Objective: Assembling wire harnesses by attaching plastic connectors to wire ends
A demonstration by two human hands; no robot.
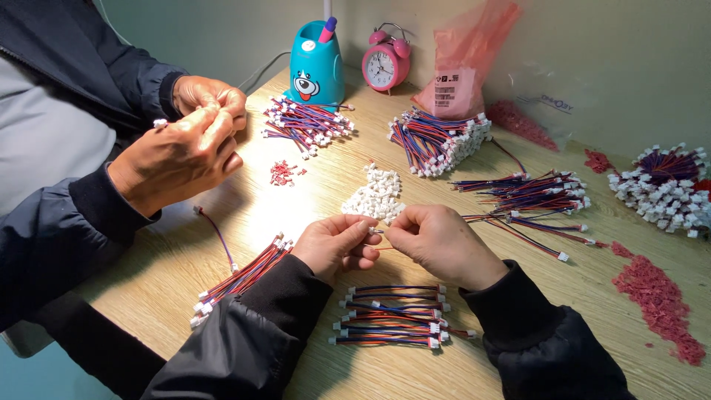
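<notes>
Hands, left (337,244) and right (437,241), each grip pinched on a small connector (376,231), bare tabletop (592,296) rightward.

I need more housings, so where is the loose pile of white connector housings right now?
In the head view, the pile of white connector housings lies mid-table, just beyond the left hand and right hand, nearer than the pink alarm clock.

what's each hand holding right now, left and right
left hand: closed, pinching a small white connector.
right hand: closed, pinching the same connector from the other side.
</notes>
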